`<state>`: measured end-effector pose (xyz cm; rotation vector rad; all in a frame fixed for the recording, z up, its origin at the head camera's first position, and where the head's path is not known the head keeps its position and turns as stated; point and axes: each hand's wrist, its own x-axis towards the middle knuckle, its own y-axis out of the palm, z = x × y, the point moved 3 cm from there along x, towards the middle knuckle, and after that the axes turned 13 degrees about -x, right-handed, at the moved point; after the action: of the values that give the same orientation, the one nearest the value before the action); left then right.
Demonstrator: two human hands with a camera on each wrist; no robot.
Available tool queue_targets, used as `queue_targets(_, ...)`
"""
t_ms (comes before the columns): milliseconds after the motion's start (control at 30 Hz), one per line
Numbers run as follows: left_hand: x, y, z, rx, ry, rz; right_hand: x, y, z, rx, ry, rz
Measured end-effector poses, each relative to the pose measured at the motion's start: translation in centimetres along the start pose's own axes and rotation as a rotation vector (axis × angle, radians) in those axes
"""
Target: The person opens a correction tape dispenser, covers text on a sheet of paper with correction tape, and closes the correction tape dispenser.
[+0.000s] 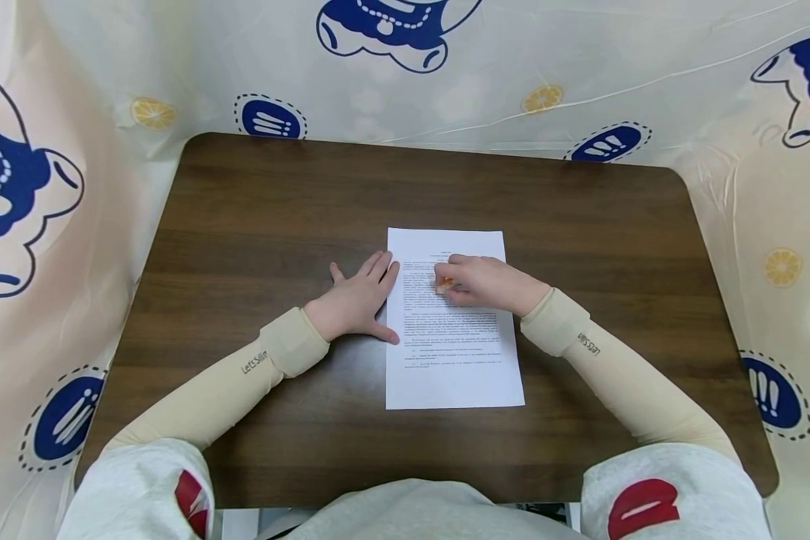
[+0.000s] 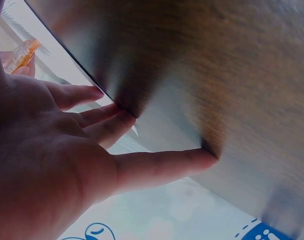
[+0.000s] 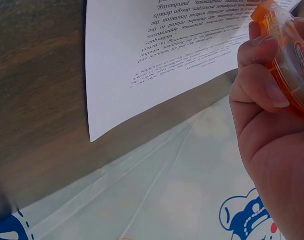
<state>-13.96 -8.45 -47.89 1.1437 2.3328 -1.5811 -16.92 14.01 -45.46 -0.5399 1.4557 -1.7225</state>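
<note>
A printed sheet of paper [image 1: 454, 388] lies on the brown table, its text lines running across the upper and middle part. Over that text, my right hand [image 1: 491, 283] grips an orange, see-through correction tape [image 3: 286, 55]; a reel shows through its casing in the right wrist view. The head view leaves most of the dispenser hidden behind the fingers. My left hand [image 1: 356, 301] lies with fingers spread at the sheet's left edge. Its fingertips and thumb touch at or near that edge, while one outer finger presses on the wood, as the left wrist view shows.
The dark wooden table [image 1: 277, 195] has rounded corners and extends around the sheet on all sides. A pale patterned curtain [image 1: 445, 105] hangs behind it and along both sides. The person's torso is at the front edge.
</note>
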Motion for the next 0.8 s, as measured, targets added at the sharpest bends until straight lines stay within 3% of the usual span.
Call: queue_targets(800, -0.07, -0.03, 0.05, 0.003, 0.006, -0.007, -0.66, 0.15, -0.49, -0.024, 0.006, 0.008)
